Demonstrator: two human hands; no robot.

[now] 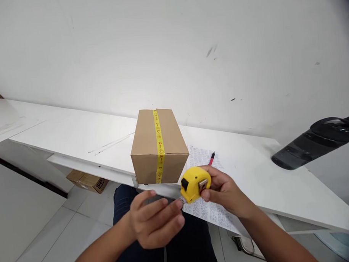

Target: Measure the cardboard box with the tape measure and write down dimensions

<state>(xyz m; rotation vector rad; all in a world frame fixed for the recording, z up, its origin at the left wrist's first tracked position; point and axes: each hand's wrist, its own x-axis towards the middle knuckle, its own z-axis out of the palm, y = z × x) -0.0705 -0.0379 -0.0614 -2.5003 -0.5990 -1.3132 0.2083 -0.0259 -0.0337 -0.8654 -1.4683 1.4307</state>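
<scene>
A yellow tape measure sits in my right hand, thumb on the near side and fingers behind it. My left hand is just to its left, with the fingertips at the short end of the blade that sticks out of the case. Its other fingers are spread, and the exact grip is partly hidden. Behind both hands a closed cardboard box, sealed with yellow printed tape, stands at the front edge of the white desk.
Handwritten paper lies under and beside my right hand, with a red and black pen on it. A dark bottle stands at the right. Another carton is below the desk at the left. A white wall rises behind.
</scene>
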